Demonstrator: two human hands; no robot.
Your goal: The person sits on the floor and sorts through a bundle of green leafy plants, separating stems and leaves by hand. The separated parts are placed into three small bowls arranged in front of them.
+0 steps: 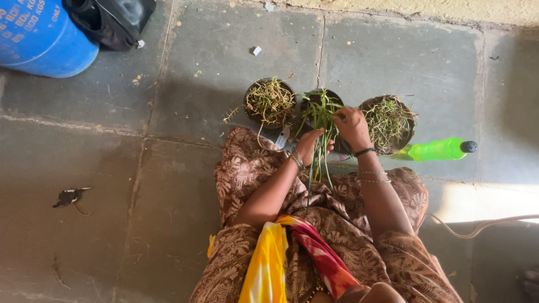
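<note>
A floor [168,224] of large grey stone slabs, divided by narrow joints and scattered with small debris, is being viewed from above; along the far edge a pale yellowish strip of wall [449,8] is being met. Sunlight is falling across the slabs at the right edge. In the far left corner a blue drum [39,36] is lying beside a black bag [112,19]. A small dark scrap [70,196] is lying on the slab towards the left edge.

Three small dark pots are standing in a row near the middle of the floor: a left pot [269,102] and a right pot [388,123], both filled with tangled dry roots, and a middle pot [320,112] carrying a grassy green plant [321,132]. The long axis of the plant is running roughly from far to near, with the base lying in the middle pot and the leaf tips trailing towards the person's patterned brown lap. A green bottle [441,150] with a dark cap is lying on its side by the right pot, the cap pointing towards the right edge.

The left hand [310,145] is being closed around the leaves just below the pot rim. The right hand [351,124] is being pressed, fingers curled, on the plant at the pot's right rim.
</note>
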